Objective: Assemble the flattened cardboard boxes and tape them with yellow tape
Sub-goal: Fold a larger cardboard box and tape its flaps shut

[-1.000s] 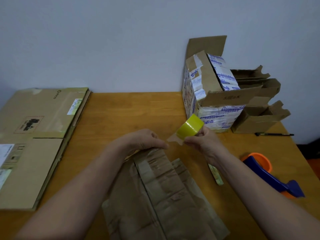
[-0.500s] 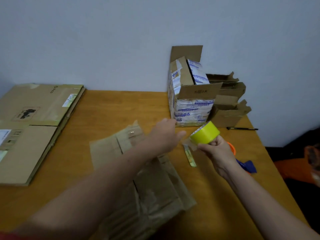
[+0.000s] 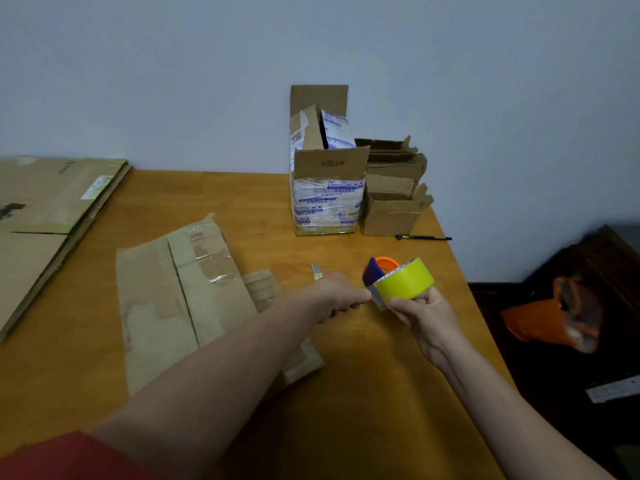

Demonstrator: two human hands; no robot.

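Observation:
A roll of yellow tape (image 3: 407, 279) is held up in my right hand (image 3: 420, 315), above the right part of the wooden table (image 3: 242, 202). My left hand (image 3: 341, 296) reaches across and pinches the loose tape end at the roll's left side. A flattened brown cardboard box (image 3: 180, 299) with old clear tape on it lies on the table under my left forearm. Behind the roll sits a blue and orange tape dispenser (image 3: 375, 270), mostly hidden.
A stack of large flattened cartons (image 3: 45, 220) covers the table's left side. An open box wrapped in printed tape (image 3: 327, 199) and smaller open boxes (image 3: 393, 202) stand at the back. A black pen (image 3: 424, 238) and a small yellow utility knife (image 3: 317, 271) lie nearby.
My left hand left the flattened box and came over to the tape's loose end. My right hand carried the roll rightward. The view swung to the right.

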